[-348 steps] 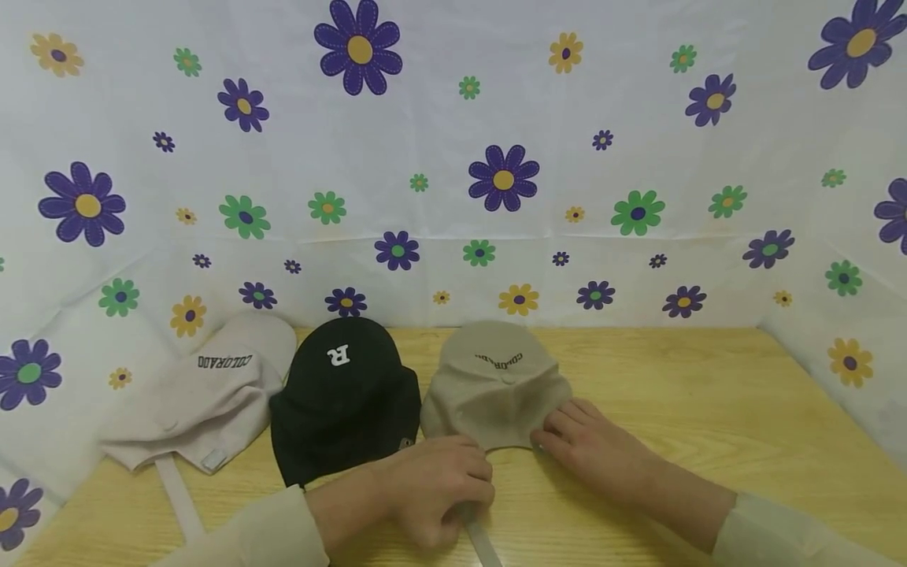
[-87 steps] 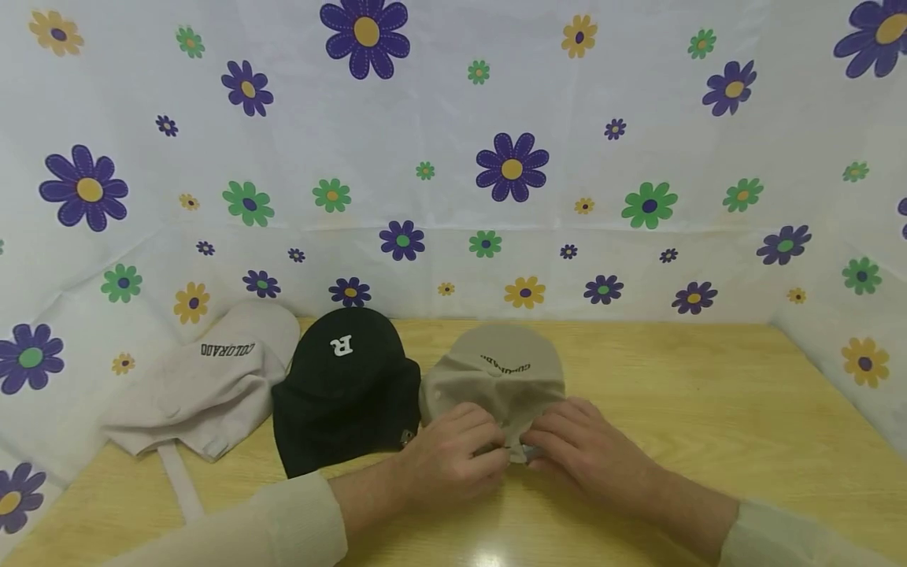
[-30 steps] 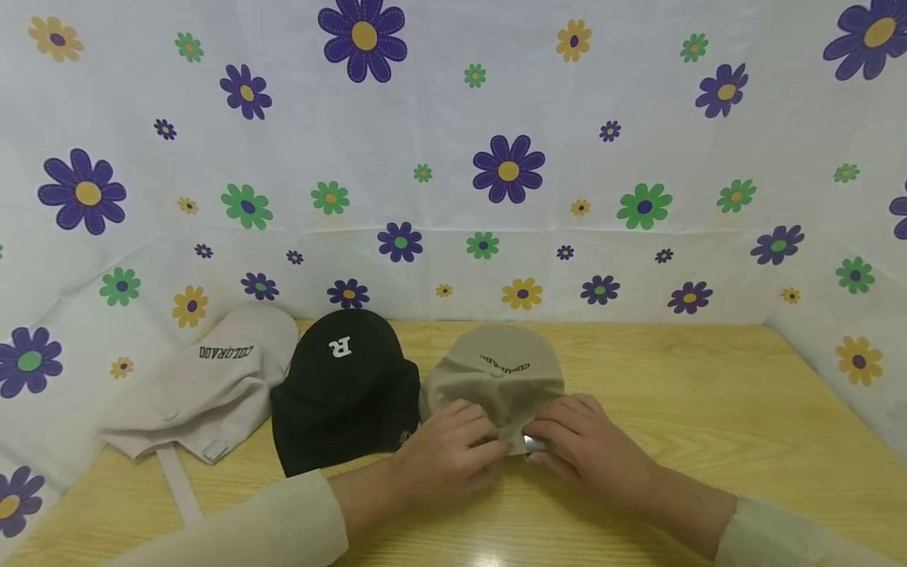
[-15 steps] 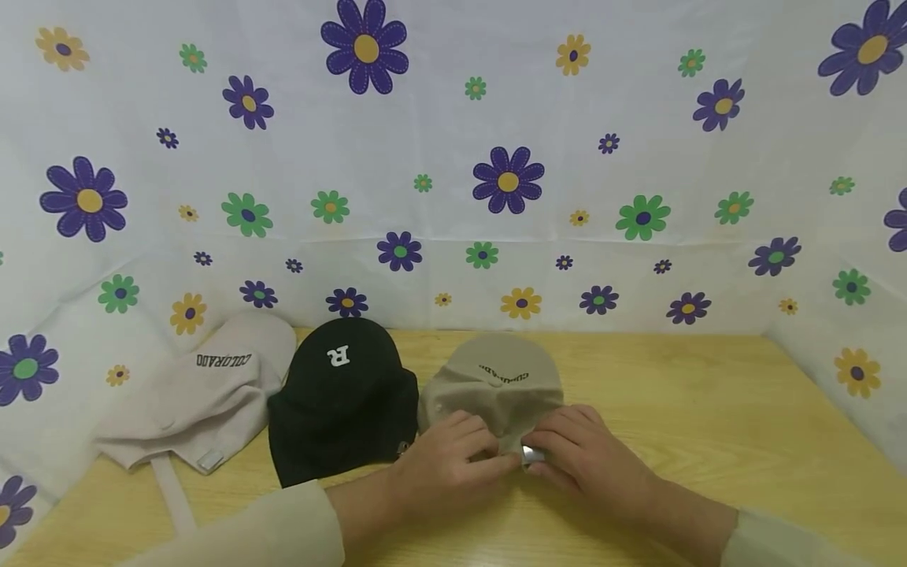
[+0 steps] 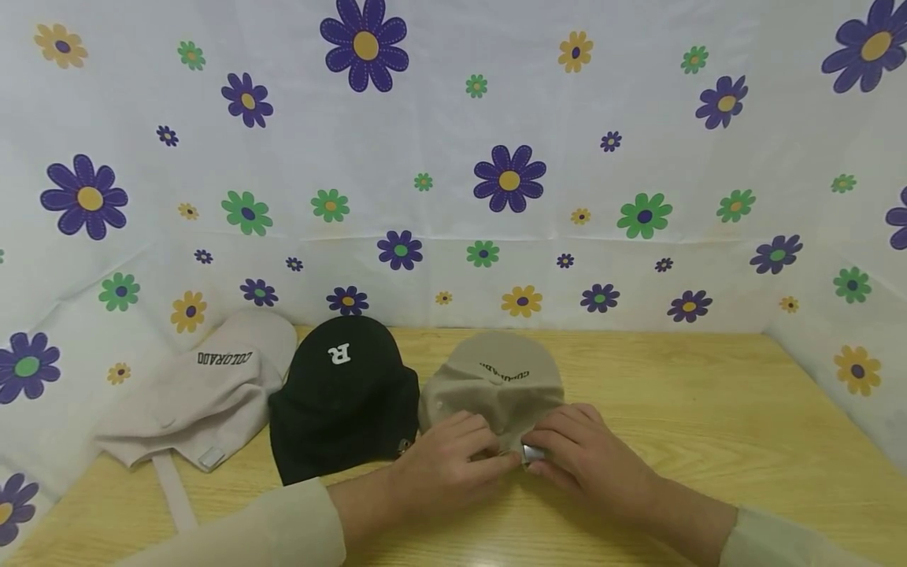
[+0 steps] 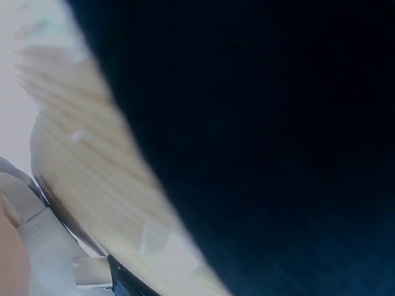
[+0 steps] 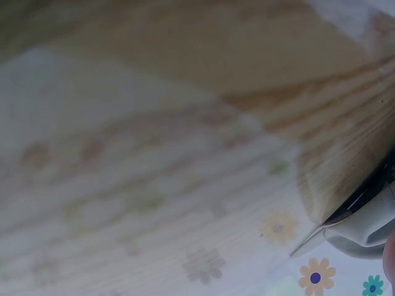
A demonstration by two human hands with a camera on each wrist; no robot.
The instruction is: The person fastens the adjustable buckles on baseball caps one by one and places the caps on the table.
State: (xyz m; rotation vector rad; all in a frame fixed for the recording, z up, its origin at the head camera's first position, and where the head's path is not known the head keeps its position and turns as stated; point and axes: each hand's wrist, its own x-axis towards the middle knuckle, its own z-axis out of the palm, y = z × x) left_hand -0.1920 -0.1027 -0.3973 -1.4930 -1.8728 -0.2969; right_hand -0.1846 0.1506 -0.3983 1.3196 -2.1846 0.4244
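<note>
Right grip (image 5: 591, 461) clamped on the clasp (image 5: 531, 454)! Left grip (image 5: 453, 461) against the cap (image 5: 499, 394), clamped or not, can't tell; the cap spreads just beyond both.

Three caps, a black cap (image 5: 347, 394), a beige cap (image 5: 496, 386) and a pale cap (image 5: 198, 394), share one tabletop (image 5: 680, 386) with three buckles (image 5: 534, 454), one loose strap (image 5: 174, 492), two sleeves (image 5: 298, 516) and two hands, the left grip (image 5: 453, 461) and right grip (image 5: 584, 453), before more than forty printed flowers (image 5: 509, 179).
</note>
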